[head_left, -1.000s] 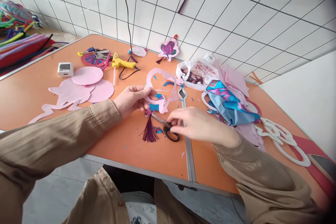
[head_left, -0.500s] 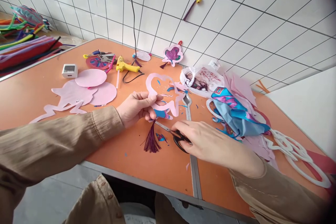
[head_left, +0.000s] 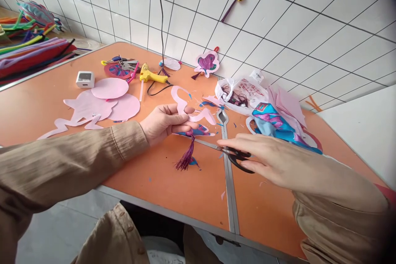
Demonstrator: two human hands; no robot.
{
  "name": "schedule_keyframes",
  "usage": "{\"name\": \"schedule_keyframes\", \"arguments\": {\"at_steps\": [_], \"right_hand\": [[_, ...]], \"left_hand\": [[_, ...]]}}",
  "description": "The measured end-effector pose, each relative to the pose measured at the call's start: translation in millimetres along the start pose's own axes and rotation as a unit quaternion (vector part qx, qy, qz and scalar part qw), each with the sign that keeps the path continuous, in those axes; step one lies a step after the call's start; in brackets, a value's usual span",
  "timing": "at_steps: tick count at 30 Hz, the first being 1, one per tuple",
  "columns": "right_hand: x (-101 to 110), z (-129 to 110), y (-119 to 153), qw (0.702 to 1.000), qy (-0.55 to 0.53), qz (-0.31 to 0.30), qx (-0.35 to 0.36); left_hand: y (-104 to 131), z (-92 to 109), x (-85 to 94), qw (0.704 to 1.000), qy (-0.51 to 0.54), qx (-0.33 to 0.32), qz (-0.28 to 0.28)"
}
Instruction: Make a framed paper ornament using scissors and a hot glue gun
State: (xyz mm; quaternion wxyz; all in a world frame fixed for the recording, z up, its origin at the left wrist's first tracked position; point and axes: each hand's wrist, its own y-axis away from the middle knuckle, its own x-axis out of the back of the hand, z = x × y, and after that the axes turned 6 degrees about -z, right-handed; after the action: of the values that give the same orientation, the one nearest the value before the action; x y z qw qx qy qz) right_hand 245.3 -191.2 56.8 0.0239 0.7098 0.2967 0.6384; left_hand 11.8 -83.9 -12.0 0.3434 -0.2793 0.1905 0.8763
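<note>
My left hand [head_left: 165, 121] pinches a pink cut-out outline [head_left: 204, 115] with wavy edges between thumb and fingers. Just under those fingers a blue and purple patterned piece [head_left: 202, 130] shows, partly hidden by the cut-out. A dark purple tassel [head_left: 186, 156] hangs or lies below it; whether my fingers also grip these cannot be made out. My right hand [head_left: 262, 159] is closed on black-handled scissors [head_left: 238, 157], held low over the table. Their blades point left toward the tassel's top. A small blue patterned scrap [head_left: 193, 161] lies beside the tassel.
Pink cut shapes [head_left: 123, 106], a white cube-shaped device [head_left: 85, 79] and a yellow glue gun [head_left: 151, 75] lie to the left. A plastic bag [head_left: 252, 93] and blue patterned fabric [head_left: 275, 121] are on the right. A metal strip [head_left: 230, 198] crosses the orange table [head_left: 173, 183].
My right hand has moved right with the scissors, away from the tassel. The pink outline has tipped flatter in my left hand, and more of the blue and purple piece shows.
</note>
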Motion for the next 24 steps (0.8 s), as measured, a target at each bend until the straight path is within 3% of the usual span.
{"name": "schedule_keyframes", "arguments": {"at_steps": [7, 12, 18, 24], "right_hand": [[-7, -2, -8, 0.999, 0.04, -0.028, 0.013], [-5, -4, -12, 0.995, 0.054, -0.084, -0.028], [-1, -13, -6, 0.994, 0.058, -0.078, -0.054], [6, -2, 8, 0.99, 0.083, -0.083, -0.076]], "left_hand": [[-2, -1, 2.7, 1.0, -0.003, 0.001, 0.003], [-3, 1, 0.9, 1.0, -0.017, -0.005, 0.017], [-3, 2, -0.2, 0.998, -0.041, -0.023, 0.039], [-4, 2, 3.9, 0.996, -0.063, -0.044, 0.039]]}}
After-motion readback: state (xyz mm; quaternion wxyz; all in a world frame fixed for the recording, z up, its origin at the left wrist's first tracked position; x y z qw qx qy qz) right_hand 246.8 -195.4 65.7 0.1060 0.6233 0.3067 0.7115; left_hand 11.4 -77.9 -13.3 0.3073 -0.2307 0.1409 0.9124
